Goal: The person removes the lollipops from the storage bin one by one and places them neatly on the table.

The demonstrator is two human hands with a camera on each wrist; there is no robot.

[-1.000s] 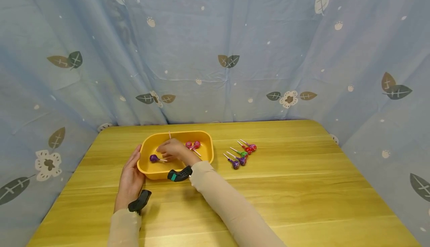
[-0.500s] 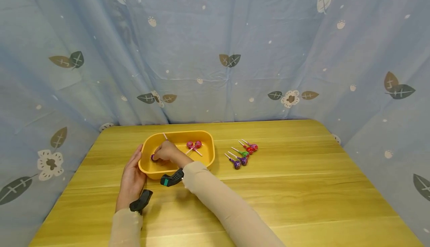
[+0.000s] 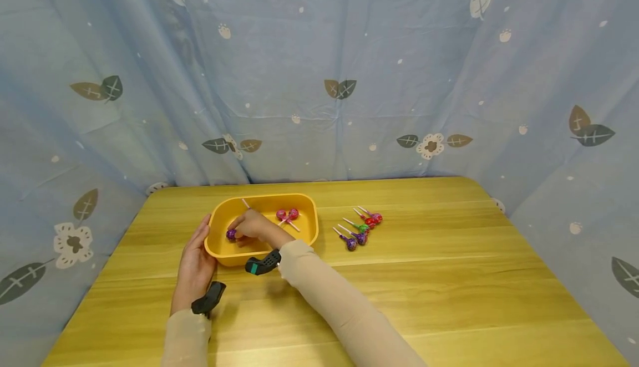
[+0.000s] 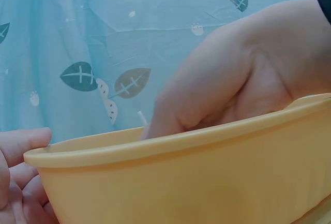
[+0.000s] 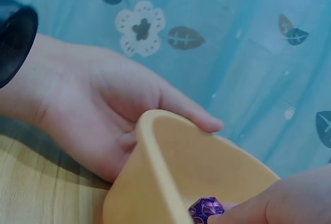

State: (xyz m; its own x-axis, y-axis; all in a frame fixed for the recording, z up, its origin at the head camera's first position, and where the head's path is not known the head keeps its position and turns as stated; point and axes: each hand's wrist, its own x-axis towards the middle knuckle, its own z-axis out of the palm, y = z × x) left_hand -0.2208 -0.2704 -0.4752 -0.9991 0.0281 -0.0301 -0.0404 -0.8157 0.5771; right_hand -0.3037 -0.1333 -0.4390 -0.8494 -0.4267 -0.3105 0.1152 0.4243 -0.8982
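A yellow bin (image 3: pixel 229 260) stands on the left part of the table. My left hand (image 3: pixel 196 264) holds its left end, thumb over the rim and the other fingers against the outer wall. Inside the bin, my right hand (image 3: pixel 255 227) pinches a purple-wrapped lollipop (image 3: pixel 231 235) near its ball; the stick is hidden under the fingers. The purple ball (image 5: pixel 206 209) also shows beside the fingertips in the right wrist view. Two pink lollipops (image 3: pixel 287 215) lie to the right in the bin with sticks crossed. Another white stick (image 3: pixel 246 203) leans on the back wall, its ball hidden.
Right of the bin, several lollipops lie in a slanting row: purple ones (image 3: pixel 351 243) in front, a green one (image 3: pixel 363 228) in the middle, red and pink ones (image 3: pixel 376 218) behind. A blue patterned curtain (image 3: pixel 319 78) hangs behind the wooden table (image 3: pixel 449 278).
My right hand has reached down and left to the purple lollipop and taken hold of it. The ball has since shifted slightly right. My left hand keeps its place on the bin.
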